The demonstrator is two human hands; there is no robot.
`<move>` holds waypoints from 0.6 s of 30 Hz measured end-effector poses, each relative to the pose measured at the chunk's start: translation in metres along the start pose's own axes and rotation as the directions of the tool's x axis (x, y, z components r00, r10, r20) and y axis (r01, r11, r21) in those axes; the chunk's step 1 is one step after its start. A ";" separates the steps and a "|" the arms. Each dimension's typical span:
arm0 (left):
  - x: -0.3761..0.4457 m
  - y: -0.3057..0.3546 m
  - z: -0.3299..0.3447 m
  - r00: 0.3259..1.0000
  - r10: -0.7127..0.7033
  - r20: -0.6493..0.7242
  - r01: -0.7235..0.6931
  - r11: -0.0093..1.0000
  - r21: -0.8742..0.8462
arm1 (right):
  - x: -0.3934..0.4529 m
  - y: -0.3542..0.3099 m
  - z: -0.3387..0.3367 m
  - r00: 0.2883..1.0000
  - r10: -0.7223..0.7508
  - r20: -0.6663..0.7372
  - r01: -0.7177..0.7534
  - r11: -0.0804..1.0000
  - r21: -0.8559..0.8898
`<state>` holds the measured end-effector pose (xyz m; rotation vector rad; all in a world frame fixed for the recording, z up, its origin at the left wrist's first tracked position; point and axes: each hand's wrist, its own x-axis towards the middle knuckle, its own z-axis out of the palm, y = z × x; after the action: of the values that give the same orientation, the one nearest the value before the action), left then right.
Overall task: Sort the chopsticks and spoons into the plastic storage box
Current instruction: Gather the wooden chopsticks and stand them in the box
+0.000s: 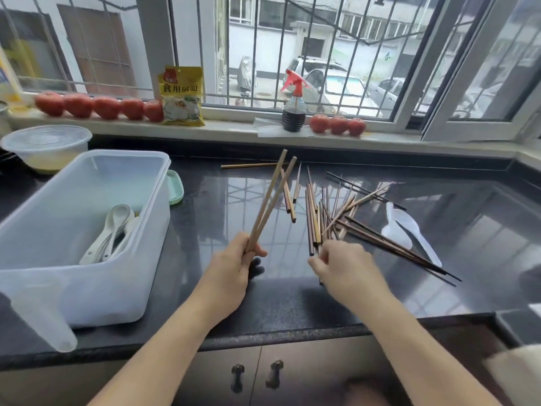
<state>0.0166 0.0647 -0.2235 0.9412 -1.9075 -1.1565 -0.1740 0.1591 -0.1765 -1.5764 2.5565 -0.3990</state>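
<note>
My left hand (234, 266) grips two light wooden chopsticks (272, 197) that point up and away over the black counter. My right hand (347, 266) has its fingers curled at the near ends of a loose pile of brown and dark chopsticks (330, 218); what it pinches is hidden by the hand. Two white plastic spoons (402, 227) lie right of the pile. The clear plastic storage box (96, 291) stands at the left with several white spoons (112, 232) inside.
A lidded plastic bowl (45, 145) sits behind the box. The windowsill holds tomatoes (99, 106), a yellow packet (181, 95) and a spray bottle (293, 104). More tomatoes (338, 124) lie further right. The counter's front edge (278, 336) runs above cabinet doors.
</note>
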 end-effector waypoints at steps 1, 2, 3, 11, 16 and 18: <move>0.000 -0.001 0.001 1.000 -0.010 -0.015 0.009 1.000 -0.025 | -0.005 -0.004 0.007 1.000 -0.004 -0.002 0.004 0.996 -0.090; 0.000 -0.001 0.000 0.999 -0.032 -0.034 0.030 0.996 -0.081 | -0.009 -0.007 0.011 1.000 -0.001 -0.005 0.001 0.989 -0.151; -0.001 -0.002 -0.001 0.997 -0.054 -0.055 0.046 0.990 -0.135 | -0.011 -0.008 0.014 1.000 0.006 -0.015 -0.008 0.984 -0.179; -0.002 -0.008 -0.010 0.989 -0.116 -0.097 0.077 0.939 -0.335 | -0.017 -0.003 0.012 0.991 0.095 -0.096 -0.111 0.977 -0.183; -0.002 -0.006 -0.011 0.988 -0.115 -0.104 0.071 0.932 -0.355 | -0.017 0.002 0.008 0.993 0.113 -0.031 -0.117 0.964 -0.238; -0.003 -0.005 -0.011 0.988 -0.106 -0.115 0.062 0.941 -0.332 | -0.016 0.000 0.003 0.993 0.114 -0.007 -0.112 0.967 -0.230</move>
<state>0.0287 0.0608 -0.2245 0.8958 -1.5223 -1.3759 -0.1664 0.1727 -0.1804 -1.4836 2.7549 -0.0879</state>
